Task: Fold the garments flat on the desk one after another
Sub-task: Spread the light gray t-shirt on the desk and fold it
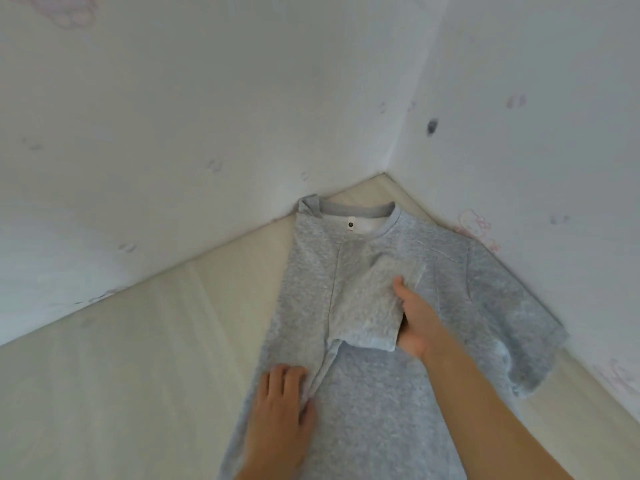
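Pinching sleeve point(367, 306) with right hand point(417, 327), left hand point(280, 407) pressing T-shirt point(381, 417)

We see a heather-grey T-shirt point(381, 393) flat on the bench point(138, 375), collar far from our left fingers point(284, 374). The side beneath them is folded inward, its sleeve point(367, 306) doubled across the chest just beyond.

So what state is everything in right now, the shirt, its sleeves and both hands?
grey T-shirt: lying on the desk, partly folded, one side turned in.
folded sleeve: laid across the chest.
other sleeve: spread out, not yet folded.
left hand: fingers straight, pressing on the turned-in edge.
right hand: gripping the folded sleeve's edge.
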`<move>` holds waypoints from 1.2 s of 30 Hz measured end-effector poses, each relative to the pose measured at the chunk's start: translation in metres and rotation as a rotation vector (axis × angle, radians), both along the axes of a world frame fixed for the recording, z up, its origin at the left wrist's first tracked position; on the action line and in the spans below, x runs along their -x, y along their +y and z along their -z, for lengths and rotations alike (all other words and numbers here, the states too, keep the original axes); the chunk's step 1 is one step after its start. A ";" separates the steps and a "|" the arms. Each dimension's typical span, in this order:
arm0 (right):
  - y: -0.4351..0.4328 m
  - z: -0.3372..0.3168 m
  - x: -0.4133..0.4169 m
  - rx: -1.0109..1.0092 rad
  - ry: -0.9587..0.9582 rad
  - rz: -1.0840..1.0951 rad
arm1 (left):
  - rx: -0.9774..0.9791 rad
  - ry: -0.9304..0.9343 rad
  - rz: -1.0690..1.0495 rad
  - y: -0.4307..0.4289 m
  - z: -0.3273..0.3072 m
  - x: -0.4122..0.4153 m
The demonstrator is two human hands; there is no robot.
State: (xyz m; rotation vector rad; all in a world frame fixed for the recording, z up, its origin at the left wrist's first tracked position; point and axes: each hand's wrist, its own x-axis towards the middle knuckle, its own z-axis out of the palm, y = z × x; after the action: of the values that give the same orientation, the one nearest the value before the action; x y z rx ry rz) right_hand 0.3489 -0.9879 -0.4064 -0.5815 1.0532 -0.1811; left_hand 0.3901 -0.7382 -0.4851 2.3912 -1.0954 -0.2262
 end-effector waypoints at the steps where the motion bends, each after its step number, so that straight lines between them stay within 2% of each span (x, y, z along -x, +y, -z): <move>1: -0.002 -0.004 -0.001 0.017 -0.023 0.004 | 0.003 0.006 -0.032 0.010 -0.005 0.001; 5: -0.002 -0.001 0.007 0.101 0.110 -0.049 | -0.131 -0.024 -0.101 0.053 -0.015 0.013; 8: 0.013 0.008 0.018 0.141 0.123 -0.105 | -0.194 -0.029 -0.153 0.086 -0.019 0.032; 14: 0.055 0.026 0.048 0.261 0.212 -0.031 | -0.330 0.000 -0.195 0.154 -0.021 0.068; 17: 0.085 0.035 0.063 0.201 0.244 0.033 | -0.375 0.023 -0.166 0.187 -0.027 0.083; 19: 0.107 0.035 0.071 0.113 0.194 0.055 | -0.384 0.088 -0.130 0.205 -0.031 0.090; 22: 0.155 0.026 0.077 0.074 0.140 -0.114 | -0.394 0.135 -0.081 0.223 -0.038 0.099; 24: 0.191 0.025 0.074 0.171 0.152 -0.314 | -0.392 0.152 -0.036 0.230 -0.044 0.100; 28: 0.244 0.029 0.063 0.601 0.198 -0.600 | -0.406 0.220 0.083 0.232 -0.063 0.096; 30: 0.263 0.026 0.059 0.641 0.187 -0.693 | -0.407 0.268 0.161 0.237 -0.078 0.094; 33: 0.269 0.016 0.058 0.739 0.236 -0.685 | -0.334 0.326 0.231 0.237 -0.093 0.098; 36: 0.272 0.003 0.072 0.972 0.207 -0.472 | -0.190 0.391 0.301 0.235 -0.101 0.116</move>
State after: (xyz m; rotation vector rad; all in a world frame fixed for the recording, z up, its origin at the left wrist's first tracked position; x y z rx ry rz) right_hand 0.2768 -0.7163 -0.4089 -1.7356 0.9537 -0.2143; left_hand 0.2745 -0.5030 -0.3841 2.1943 -1.2778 -0.8954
